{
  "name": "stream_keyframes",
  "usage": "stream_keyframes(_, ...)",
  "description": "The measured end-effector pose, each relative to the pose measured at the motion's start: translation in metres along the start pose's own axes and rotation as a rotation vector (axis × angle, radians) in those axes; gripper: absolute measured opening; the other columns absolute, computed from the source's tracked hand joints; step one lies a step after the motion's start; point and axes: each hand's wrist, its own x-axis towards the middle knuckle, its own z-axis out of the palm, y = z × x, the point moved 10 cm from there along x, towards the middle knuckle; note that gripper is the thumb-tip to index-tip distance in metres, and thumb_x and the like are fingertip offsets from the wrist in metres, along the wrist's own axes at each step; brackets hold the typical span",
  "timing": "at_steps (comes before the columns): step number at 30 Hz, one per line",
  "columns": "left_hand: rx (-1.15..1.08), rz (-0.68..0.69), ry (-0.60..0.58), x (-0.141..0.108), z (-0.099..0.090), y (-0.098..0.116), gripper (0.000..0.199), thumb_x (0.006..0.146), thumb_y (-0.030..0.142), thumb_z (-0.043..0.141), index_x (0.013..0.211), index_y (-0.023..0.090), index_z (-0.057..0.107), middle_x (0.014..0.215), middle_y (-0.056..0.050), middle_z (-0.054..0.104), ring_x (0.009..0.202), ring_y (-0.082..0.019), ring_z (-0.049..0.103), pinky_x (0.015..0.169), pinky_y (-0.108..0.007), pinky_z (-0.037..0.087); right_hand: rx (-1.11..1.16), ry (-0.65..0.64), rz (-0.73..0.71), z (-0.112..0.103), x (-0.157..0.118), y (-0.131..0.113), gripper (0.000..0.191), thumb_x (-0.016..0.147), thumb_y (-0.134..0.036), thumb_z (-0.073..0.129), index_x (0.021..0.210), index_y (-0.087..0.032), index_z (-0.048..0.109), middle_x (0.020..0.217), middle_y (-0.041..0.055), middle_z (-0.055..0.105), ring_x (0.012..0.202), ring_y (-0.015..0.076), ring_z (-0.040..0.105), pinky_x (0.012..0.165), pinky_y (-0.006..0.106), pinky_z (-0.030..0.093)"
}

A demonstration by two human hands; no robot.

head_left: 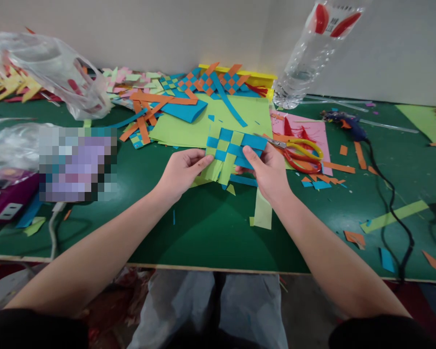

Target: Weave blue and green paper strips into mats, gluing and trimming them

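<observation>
Just above a green tabletop, holding a small checkered weave of blue and light green paper strips between both hands. Pinching its left edge with the left grip, thumb on top and fingers curled behind. Clasping its right side with the right grip, thumb pressed over the unwoven blue ends.

Just beside the right grip, seeing metal scissors with yellow and red handles, lying partly over a pink paper sheet. Behind the weave, seeing light green paper sheets, with woven orange-and-blue paper pieces farther back. At right, seeing a dark blue tool with a black cord, near scattered orange paper scraps. Against the grey wall, seeing a clear plastic bottle; well to the left, a translucent plastic bag.
</observation>
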Motion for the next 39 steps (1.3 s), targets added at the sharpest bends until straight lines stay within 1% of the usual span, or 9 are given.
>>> stream_keyframes(4, 0.100, 0.033, 0.038, 0.001, -0.006, 0.002, 0.034, 0.081, 0.052, 0.065, 0.079, 0.018, 0.070, 0.060, 0.001, 0.055, 0.049, -0.008, 0.038, 0.045, -0.023, 0.029, -0.018, -0.022, 0.083, 0.002, 0.001, 0.008, 0.047, 0.068, -0.055, 0.077, 0.100, -0.022, 0.065, 0.085, 0.0007, 0.070, 0.059, 0.0127, 0.068, 0.062, 0.029, 0.061)
stream_keyframes(7, 0.135, 0.062, 0.072, 0.002, -0.011, 0.002, 0.034, 0.081, 0.052, 0.065, 0.078, 0.018, 0.070, 0.062, 0.001, 0.059, 0.054, -0.010, 0.047, 0.049, -0.024, 0.034, -0.058, -0.042, 0.148, 0.003, 0.000, 0.013, 0.048, 0.066, -0.054, 0.079, 0.096, -0.018, 0.068, 0.076, 0.0020, 0.071, 0.059, 0.0140, 0.069, 0.057, 0.026, 0.060)
stream_keyframes(12, 0.092, 0.065, 0.055, 0.001, -0.009, 0.002, 0.037, 0.081, 0.053, 0.067, 0.090, 0.017, 0.073, 0.082, -0.004, 0.073, 0.078, -0.019, 0.067, 0.068, -0.028, 0.051, -0.161, -0.154, 0.164, 0.009, -0.001, 0.013, 0.041, 0.072, -0.052, 0.076, 0.087, -0.015, 0.072, 0.086, 0.0083, 0.075, 0.050, 0.0096, 0.065, 0.043, 0.020, 0.049)
stream_keyframes(15, 0.016, 0.036, 0.001, 0.000, -0.003, 0.001, 0.043, 0.079, 0.052, 0.070, 0.104, 0.017, 0.072, 0.096, -0.007, 0.076, 0.093, -0.024, 0.070, 0.082, -0.033, 0.055, -0.174, -0.142, 0.135, 0.008, -0.001, 0.011, 0.040, 0.073, -0.053, 0.075, 0.086, -0.014, 0.073, 0.085, 0.0088, 0.076, 0.047, 0.0086, 0.063, 0.043, 0.019, 0.048)
stream_keyframes(17, -0.035, 0.001, -0.038, 0.000, 0.001, -0.002, 0.049, 0.076, 0.051, 0.073, 0.112, 0.017, 0.069, 0.101, -0.008, 0.076, 0.095, -0.025, 0.071, 0.086, -0.035, 0.057, -0.175, -0.130, 0.115, 0.007, 0.000, 0.011, 0.040, 0.074, -0.054, 0.074, 0.086, -0.015, 0.073, 0.084, 0.0082, 0.076, 0.047, 0.0083, 0.063, 0.043, 0.019, 0.048)
stream_keyframes(22, -0.055, -0.076, -0.056, 0.000, 0.003, -0.009, 0.055, 0.070, 0.048, 0.080, 0.114, 0.018, 0.067, 0.097, -0.009, 0.078, 0.089, -0.027, 0.074, 0.082, -0.039, 0.060, -0.170, -0.112, 0.096, 0.006, 0.000, 0.013, 0.039, 0.074, -0.054, 0.074, 0.084, -0.016, 0.073, 0.081, 0.0066, 0.076, 0.050, 0.0094, 0.064, 0.047, 0.020, 0.050)
stream_keyframes(30, -0.131, -0.126, -0.111, -0.002, 0.010, -0.009, 0.044, 0.067, 0.045, 0.083, 0.098, 0.017, 0.071, 0.093, -0.008, 0.078, 0.085, -0.024, 0.074, 0.082, -0.036, 0.061, -0.160, -0.079, 0.058, 0.003, 0.001, 0.011, 0.039, 0.073, -0.053, 0.075, 0.084, -0.016, 0.071, 0.077, 0.0056, 0.074, 0.050, 0.0102, 0.065, 0.048, 0.021, 0.050)
stream_keyframes(34, -0.134, -0.122, -0.106, -0.002, 0.011, -0.007, 0.038, 0.068, 0.044, 0.082, 0.093, 0.017, 0.073, 0.095, -0.008, 0.078, 0.081, -0.021, 0.074, 0.079, -0.034, 0.062, -0.171, -0.058, 0.032, 0.002, 0.001, 0.008, 0.039, 0.074, -0.055, 0.073, 0.083, -0.016, 0.071, 0.077, 0.0053, 0.074, 0.050, 0.0103, 0.065, 0.048, 0.021, 0.051)
stream_keyframes(39, -0.127, -0.101, -0.141, -0.002, 0.014, -0.005, 0.036, 0.070, 0.042, 0.081, 0.095, 0.017, 0.074, 0.099, -0.007, 0.077, 0.083, -0.020, 0.073, 0.078, -0.031, 0.061, -0.149, -0.068, 0.047, 0.004, 0.001, 0.012, 0.038, 0.072, -0.053, 0.075, 0.084, -0.016, 0.071, 0.080, 0.0052, 0.074, 0.052, 0.0111, 0.066, 0.049, 0.022, 0.053)
